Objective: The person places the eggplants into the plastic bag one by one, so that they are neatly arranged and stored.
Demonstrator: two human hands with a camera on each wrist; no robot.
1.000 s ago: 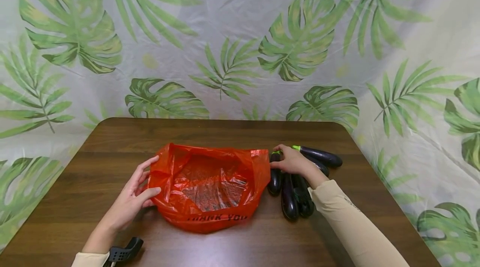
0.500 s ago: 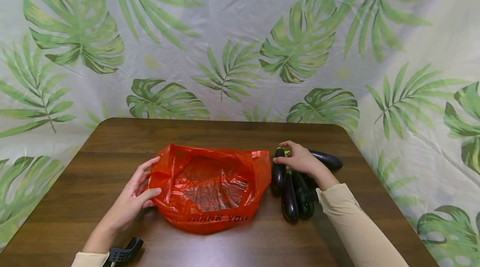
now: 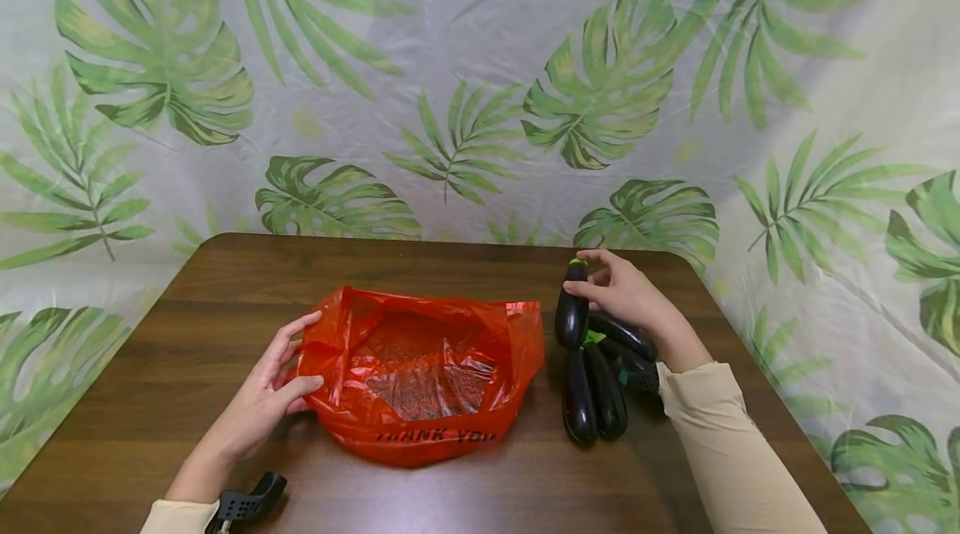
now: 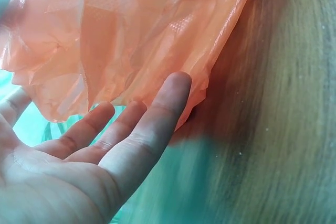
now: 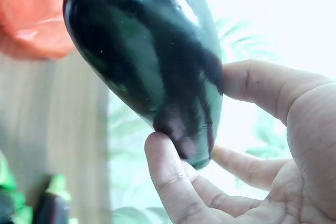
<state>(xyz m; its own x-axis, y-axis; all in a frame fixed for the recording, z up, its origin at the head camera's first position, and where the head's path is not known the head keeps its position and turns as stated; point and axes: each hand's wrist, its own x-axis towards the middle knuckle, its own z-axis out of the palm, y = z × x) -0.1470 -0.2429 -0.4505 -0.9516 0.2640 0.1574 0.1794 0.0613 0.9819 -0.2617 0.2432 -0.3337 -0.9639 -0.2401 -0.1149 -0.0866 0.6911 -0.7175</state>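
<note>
My right hand (image 3: 626, 292) pinches a dark, glossy eggplant (image 3: 573, 313) between thumb and fingers near its green-capped end. It hangs nearly upright above the others, and its rounded bottom fills much of the right wrist view. Beneath it, several more eggplants (image 3: 581, 401) lie in a cluster on the table, partly hidden by my hand and wrist. On the left stands a red plastic bag (image 3: 412, 442) with its mouth spread wide and "THANK YOU" printed in front. Against its left side rests my left hand (image 3: 262, 384), the fingers (image 4: 173, 90) fairly straight and touching the plastic.
Under everything is a dark brown wooden table (image 3: 420, 259) with rounded far corners. A leaf-patterned curtain (image 3: 480, 101) hangs behind it. A black device (image 3: 255, 501) is strapped at my left wrist.
My right hand has lifted the eggplant off the table, away from beside the bag, and moved it up and slightly right. My left hand and the bag have stayed put.
</note>
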